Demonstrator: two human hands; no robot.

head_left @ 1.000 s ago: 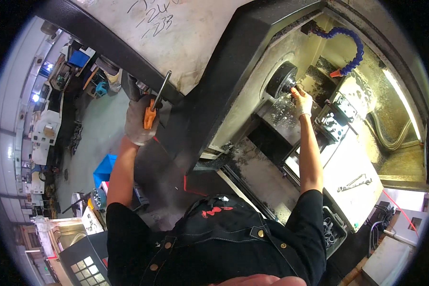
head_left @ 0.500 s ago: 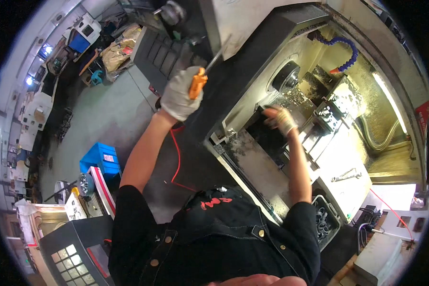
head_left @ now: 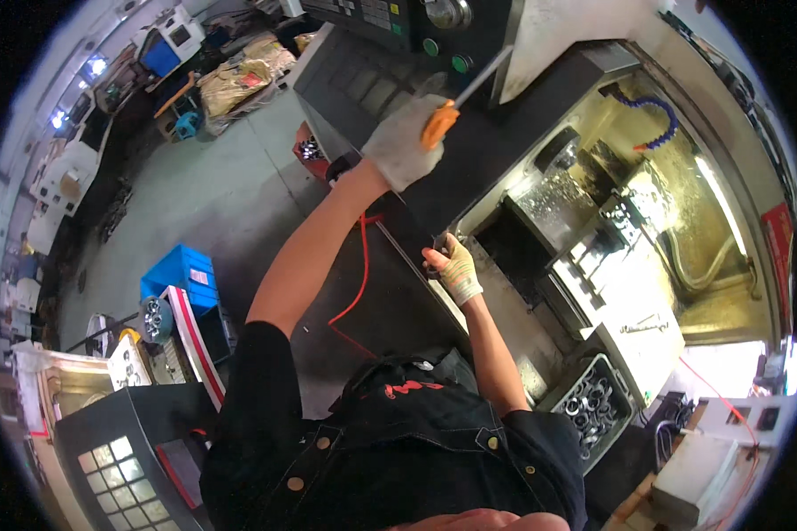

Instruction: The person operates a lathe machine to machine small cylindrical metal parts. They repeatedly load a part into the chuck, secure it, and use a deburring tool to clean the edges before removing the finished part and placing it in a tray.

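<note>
1. at left, note blue crate [head_left: 205, 294], well apart from both hands.
2. observe gloved left hand [head_left: 406, 146] with fingers wrapped around orange-handled tool [head_left: 437, 125], with metal shaft [head_left: 484, 78] angled up to the right.
3. find gloved right hand [head_left: 456, 271] with fingers bent in close around small dark piece [head_left: 439, 242], at opening of dark machine [head_left: 469, 177]; cannot tell exact shape of piece.
4. record round chuck [head_left: 558, 150] inside machine, apart from right hand.
5. at lower right, note tray [head_left: 621, 383] filled with metal rings [head_left: 587, 405].

The right grip [head_left: 454, 270] partly hides a dark piece [head_left: 439, 242] too small to identify.
</note>
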